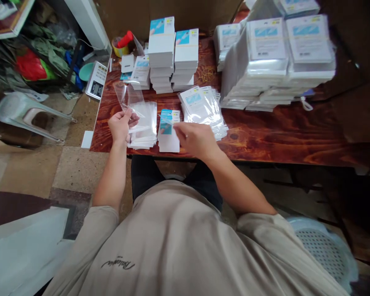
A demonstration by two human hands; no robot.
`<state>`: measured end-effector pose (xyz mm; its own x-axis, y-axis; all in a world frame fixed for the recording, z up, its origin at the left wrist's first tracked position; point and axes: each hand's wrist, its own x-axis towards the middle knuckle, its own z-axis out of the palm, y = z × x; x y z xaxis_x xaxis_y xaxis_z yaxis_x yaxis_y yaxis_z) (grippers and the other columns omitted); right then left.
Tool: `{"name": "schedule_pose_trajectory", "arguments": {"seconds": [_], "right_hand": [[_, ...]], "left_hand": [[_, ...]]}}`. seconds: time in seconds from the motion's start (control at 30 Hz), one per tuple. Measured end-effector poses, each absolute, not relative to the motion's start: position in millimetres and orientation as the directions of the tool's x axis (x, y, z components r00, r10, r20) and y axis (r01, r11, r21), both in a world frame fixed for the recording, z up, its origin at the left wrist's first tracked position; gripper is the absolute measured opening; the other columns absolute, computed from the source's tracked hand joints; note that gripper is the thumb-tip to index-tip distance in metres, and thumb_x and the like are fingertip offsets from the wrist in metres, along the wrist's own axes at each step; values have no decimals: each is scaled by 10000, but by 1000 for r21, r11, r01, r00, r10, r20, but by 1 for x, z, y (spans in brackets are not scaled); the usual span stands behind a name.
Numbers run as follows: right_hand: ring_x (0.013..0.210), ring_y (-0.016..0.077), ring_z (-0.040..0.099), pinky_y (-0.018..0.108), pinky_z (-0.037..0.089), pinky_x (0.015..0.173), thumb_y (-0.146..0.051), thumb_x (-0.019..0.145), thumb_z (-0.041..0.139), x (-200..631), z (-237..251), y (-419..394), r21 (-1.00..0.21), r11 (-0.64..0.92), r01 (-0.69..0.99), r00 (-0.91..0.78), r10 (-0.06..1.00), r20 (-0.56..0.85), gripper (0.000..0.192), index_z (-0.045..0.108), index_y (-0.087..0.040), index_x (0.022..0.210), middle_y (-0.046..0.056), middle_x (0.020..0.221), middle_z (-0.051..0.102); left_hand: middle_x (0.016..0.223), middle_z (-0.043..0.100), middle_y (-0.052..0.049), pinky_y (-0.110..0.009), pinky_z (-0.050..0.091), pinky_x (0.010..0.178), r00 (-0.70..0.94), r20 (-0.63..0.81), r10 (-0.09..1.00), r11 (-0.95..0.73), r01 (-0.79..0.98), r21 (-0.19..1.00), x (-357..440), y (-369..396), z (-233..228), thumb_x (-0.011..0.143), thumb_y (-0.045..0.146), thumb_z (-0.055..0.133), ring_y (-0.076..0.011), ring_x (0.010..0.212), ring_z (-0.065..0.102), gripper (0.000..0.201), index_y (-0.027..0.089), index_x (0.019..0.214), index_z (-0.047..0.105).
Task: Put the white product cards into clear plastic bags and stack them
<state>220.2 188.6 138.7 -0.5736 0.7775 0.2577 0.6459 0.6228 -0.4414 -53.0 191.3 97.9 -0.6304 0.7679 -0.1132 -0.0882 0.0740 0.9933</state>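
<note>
My left hand [121, 123] pinches a clear plastic sleeve [130, 97] and holds it upright above a flat pile of empty sleeves [145, 130] at the table's front left. My right hand [195, 139] rests on a small stack of white cards with blue printing [168, 130] right beside that pile, fingers on the top card. Just behind the right hand lies a fanned heap of cards in sleeves [203, 107]. Whether the right hand has lifted the top card is unclear.
Tall stacks of white cards [172, 57] stand at the back of the red-brown wooden table [280, 131]. A big blurred pile of bagged packs [277, 61] fills the back right. A small scale [96, 80] sits at the left edge; a plastic chair [24, 113] stands on the floor.
</note>
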Motion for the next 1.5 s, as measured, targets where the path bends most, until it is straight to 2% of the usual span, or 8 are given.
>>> {"name": "schedule_pose_trajectory", "arguments": {"seconds": [0.07,0.13,0.23,0.33,0.73,0.93,1.2,1.5], "right_hand": [[718,193,660,295,465,656,-383,1030,489,227,142,186,-713,451,537,-265,892,366,348,737,-179,897,51,753,702],[564,143,564,262,426,537,-475,983,572,227,139,185,-911,276,306,-113,961,253,379,696,-186,770,5,601,589],[414,98,445,232,338,389,-478,869,697,214,122,191,-998,-7,55,-175,984,-16,384,611,-186,636,-36,503,470],[417,118,518,234,384,353,-457,809,726,197,104,203,-985,-161,-63,-108,982,-153,326,631,-178,669,-30,542,515],[631,98,484,221,443,573,-594,815,724,173,78,206,-978,25,-208,210,977,-20,452,613,-174,687,-25,649,496],[503,69,369,203,340,437,-645,692,823,169,83,195,-873,-224,-433,65,958,-278,493,650,-190,769,-78,550,385],[460,78,509,216,476,448,-622,681,867,189,95,195,-922,-237,-307,-287,946,-147,515,597,-184,656,-47,529,546],[441,90,523,226,441,400,-607,736,839,202,114,210,-989,-98,-115,-334,941,-55,500,599,-179,643,-14,534,594]], "left_hand": [[855,728,-71,-311,623,756,-644,-91,760,42,-91,995,-48,192,97,818,489,805,-187,823,750,361,176,838,625],[893,735,-75,-315,622,781,-642,-88,761,20,-111,994,-43,193,98,823,510,797,-197,882,754,373,182,849,622],[948,743,-79,-312,614,802,-624,-101,775,-16,-178,984,-30,194,101,845,479,780,-197,919,754,335,185,886,626],[964,749,-78,-304,605,796,-621,-109,776,-54,-237,970,-14,194,104,841,476,784,-190,917,752,331,191,887,622],[881,756,-33,-265,601,697,-602,-92,793,-110,-290,951,6,175,114,816,430,814,-152,767,734,304,204,915,636],[875,752,-26,-303,624,719,-647,-26,762,-167,-235,958,22,162,108,784,452,838,-160,748,736,358,198,931,634],[897,763,-42,-281,605,649,-542,-65,838,-114,-290,950,-2,163,112,744,425,864,-172,736,736,355,199,951,686],[903,771,-41,-275,606,647,-557,-36,830,-142,-272,952,-14,175,115,703,417,910,-177,759,742,381,204,954,716]]}}
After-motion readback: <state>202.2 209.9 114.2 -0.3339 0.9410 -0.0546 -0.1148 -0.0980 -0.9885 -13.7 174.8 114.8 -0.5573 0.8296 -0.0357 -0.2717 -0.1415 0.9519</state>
